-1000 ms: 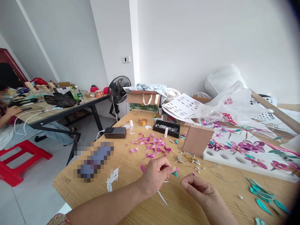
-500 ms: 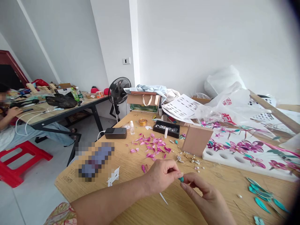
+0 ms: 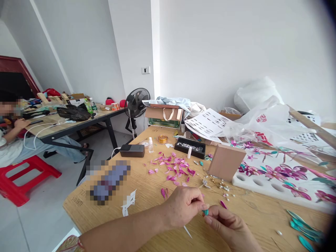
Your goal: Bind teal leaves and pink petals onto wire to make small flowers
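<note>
We pinch a small teal piece (image 3: 206, 212) in our left hand (image 3: 184, 205) above the wooden table (image 3: 147, 194); our right hand (image 3: 231, 225) bends thumb and forefinger right beside it, but whether they grip it we cannot tell. Pink petals (image 3: 181, 170) lie scattered beyond our 2 hands.

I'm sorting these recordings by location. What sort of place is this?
Probably a small craft workshop: loose pink petals and pearly beads lie on the wooden table, with pink flowers gathered toward its right side.

Craft workshop — wooden worktable (image 3: 143, 189), pink petals (image 3: 181, 171), loose pearls (image 3: 226, 189).
</note>
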### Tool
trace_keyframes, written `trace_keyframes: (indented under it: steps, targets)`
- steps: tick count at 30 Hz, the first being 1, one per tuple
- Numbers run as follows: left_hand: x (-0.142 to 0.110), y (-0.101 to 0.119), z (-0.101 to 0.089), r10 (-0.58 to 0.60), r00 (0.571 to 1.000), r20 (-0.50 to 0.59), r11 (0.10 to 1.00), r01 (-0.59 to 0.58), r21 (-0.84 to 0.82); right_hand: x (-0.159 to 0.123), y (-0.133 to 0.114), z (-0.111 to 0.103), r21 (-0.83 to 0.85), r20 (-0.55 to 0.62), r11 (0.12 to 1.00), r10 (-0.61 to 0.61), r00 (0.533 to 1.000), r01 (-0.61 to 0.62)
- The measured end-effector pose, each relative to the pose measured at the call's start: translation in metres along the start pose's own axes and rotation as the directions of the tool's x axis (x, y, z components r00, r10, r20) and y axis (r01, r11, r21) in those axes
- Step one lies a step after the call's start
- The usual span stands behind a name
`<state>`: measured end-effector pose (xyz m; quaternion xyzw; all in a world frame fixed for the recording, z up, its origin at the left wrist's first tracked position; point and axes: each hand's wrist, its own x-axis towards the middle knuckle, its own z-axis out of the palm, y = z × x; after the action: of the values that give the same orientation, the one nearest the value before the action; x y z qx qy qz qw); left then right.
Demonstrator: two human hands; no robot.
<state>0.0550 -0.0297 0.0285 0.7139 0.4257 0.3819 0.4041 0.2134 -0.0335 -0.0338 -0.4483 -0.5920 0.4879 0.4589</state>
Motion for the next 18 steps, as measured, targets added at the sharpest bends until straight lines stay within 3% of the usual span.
trace_keyframes:
  steps: [7, 18]
  targets:
    - [-0.005, -0.001, -0.001, -0.042, 0.996, 0.074, 0.976, 0.056, -0.21, -0.002, -0.008, -0.001, 0.017, -0.056, 0.999, 0.051, 0.997, -0.05]
    - [-0.006, -0.004, 0.004, -0.068, 0.997, 0.035, 0.965, 0.075, -0.25, -0.008, -0.009, 0.011, 0.155, -0.023, 0.986, 0.07, 0.997, -0.065]
